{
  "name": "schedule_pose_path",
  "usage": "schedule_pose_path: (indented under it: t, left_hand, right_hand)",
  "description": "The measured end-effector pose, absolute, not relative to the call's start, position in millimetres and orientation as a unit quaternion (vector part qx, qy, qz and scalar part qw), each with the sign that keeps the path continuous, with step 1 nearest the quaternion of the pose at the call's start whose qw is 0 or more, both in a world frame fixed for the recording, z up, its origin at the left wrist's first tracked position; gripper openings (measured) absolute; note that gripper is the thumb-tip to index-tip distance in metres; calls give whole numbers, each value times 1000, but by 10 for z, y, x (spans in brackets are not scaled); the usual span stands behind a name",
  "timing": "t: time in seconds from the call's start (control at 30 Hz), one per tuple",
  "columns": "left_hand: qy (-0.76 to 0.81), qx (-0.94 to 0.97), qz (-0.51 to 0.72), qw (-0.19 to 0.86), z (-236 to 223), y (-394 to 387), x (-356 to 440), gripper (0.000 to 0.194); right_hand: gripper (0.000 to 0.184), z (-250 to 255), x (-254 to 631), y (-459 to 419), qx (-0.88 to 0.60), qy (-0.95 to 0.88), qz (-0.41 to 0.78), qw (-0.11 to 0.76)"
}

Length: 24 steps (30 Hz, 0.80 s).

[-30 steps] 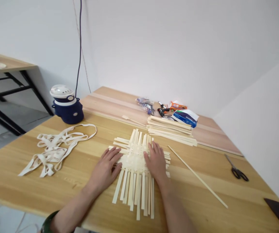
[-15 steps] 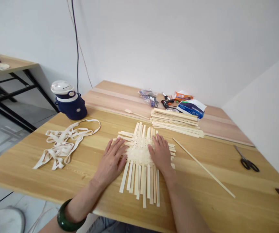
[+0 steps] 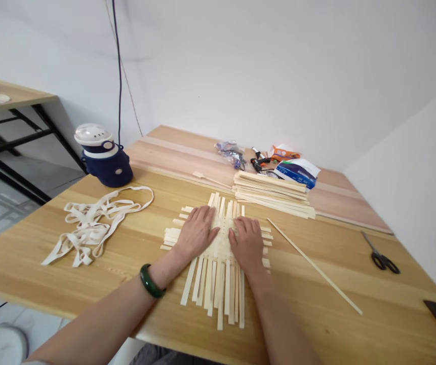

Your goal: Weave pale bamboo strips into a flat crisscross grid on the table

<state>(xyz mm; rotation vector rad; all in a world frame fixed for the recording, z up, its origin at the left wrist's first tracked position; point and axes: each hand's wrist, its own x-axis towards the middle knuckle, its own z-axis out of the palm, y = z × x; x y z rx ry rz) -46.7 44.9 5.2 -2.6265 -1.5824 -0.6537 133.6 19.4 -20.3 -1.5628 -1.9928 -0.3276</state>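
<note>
the left hand has slid inward over the woven bamboo-strip mat, now close beside the right hand. the fingers of both lie spread apart, pressing flat, clamping nothing; the mat sits directly beneath them on the bench.

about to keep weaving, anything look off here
One thing stands out: a long thin strip lies by itself at a slant to the right of the woven strip mat, apart from the stacked strips behind it. Otherwise nothing looks spilled or damaged.
</note>
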Motion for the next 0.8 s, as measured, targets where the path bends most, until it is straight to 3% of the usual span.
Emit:
schedule_pose_path:
  t: [0.8]
  left_hand:
    - [-510, -838, -193, 7, 21, 396, -472, 47]
  right_hand:
    - [34, -149, 1344, 226, -591, -765, -105, 235]
